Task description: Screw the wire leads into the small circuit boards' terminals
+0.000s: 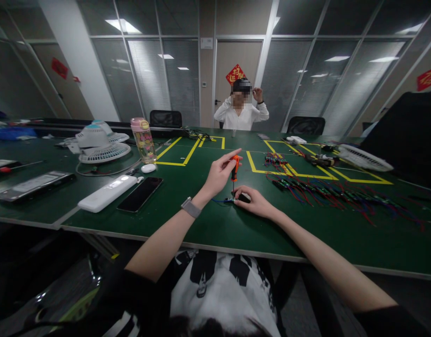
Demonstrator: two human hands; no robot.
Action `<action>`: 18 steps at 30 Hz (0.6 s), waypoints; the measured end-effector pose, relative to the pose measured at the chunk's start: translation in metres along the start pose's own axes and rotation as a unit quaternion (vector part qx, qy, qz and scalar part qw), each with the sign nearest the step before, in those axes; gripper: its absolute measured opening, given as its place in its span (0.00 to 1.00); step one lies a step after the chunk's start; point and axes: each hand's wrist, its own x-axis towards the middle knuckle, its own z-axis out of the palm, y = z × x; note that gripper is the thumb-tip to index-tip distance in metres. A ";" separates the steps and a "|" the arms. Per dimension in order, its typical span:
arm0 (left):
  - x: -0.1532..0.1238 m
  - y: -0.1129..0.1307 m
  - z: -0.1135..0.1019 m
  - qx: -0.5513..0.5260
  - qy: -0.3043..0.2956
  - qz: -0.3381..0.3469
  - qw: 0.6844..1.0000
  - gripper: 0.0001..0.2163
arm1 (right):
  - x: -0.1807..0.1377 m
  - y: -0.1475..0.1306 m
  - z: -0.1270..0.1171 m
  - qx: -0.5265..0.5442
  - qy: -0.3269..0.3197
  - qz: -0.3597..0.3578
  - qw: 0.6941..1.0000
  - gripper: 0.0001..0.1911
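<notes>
My left hand point(220, 174) pinches the orange handle of a small screwdriver point(235, 169), held upright with its tip pointing down. My right hand point(252, 200) lies on the green table point(208, 220) just below it, fingers closed over a small dark part point(242, 197) with a blue wire point(220, 201) trailing left. The screwdriver tip meets that part. A watch sits on my left wrist.
A black phone point(140, 194), white power bank point(107, 193) and white earbud case point(148, 168) lie left. Desk fans point(99, 145), a pink bottle point(142, 139), and a heap of red and black wired parts point(324, 189) lie around. A person point(241, 112) sits opposite.
</notes>
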 end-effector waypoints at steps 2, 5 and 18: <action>-0.001 -0.001 0.000 0.024 0.022 0.016 0.999 0.15 | 0.000 0.000 0.000 -0.003 0.000 0.000 1.000 0.03; -0.002 -0.001 0.000 0.095 0.049 0.053 0.993 0.13 | 0.000 0.001 0.000 -0.008 0.001 0.001 1.000 0.03; -0.008 0.002 -0.004 0.427 0.009 0.195 0.883 0.16 | 0.000 0.002 0.001 -0.004 0.005 -0.003 1.000 0.04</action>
